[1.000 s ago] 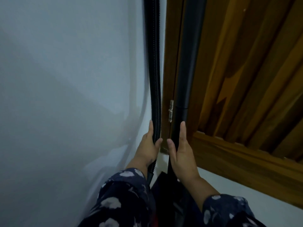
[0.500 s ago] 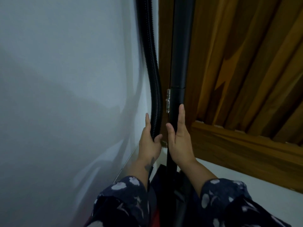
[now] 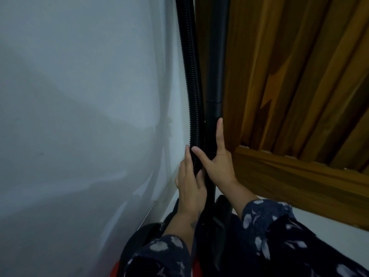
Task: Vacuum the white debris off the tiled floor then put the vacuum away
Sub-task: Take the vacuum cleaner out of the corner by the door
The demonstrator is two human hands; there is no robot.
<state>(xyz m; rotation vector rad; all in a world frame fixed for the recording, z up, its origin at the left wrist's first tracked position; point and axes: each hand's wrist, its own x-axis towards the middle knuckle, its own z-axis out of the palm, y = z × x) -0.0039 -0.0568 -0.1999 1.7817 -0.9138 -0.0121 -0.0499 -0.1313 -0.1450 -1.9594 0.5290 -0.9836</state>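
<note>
- Pale grey-white wall (image 3: 79, 96) fills our left side; a wooden louvred door (image 3: 289, 76) with slanted brown slats takes the right, its bottom rail running down to the right.
- We see the vacuum stood up in the corner where wall meets door.
- Vacuum hose (image 3: 192, 86): black, ribbed, flexible, running up the corner seam and out of the top of the view, bowing slightly to the left higher up.
- Vacuum tube (image 3: 216, 56): black, smooth, rigid, just right of the hose and parallel to it, with a joint line partway down where one section meets the next.
- Vacuum body (image 3: 119, 266): only a sliver of red shell with black trim at the bottom edge, mostly hidden by our sleeves.
- Our left hand (image 3: 189, 182) grips the hose low down, fingers behind it next to the wall, thumb curled over the front.
- Our right hand (image 3: 219, 166) is on the tube: index finger straight up along its right side, thumb spread wide to the left so its tip touches the hose. We can't tell how the other fingers lie.
- Both sleeves (image 3: 279, 236) are dark navy with pale blotches.
</note>
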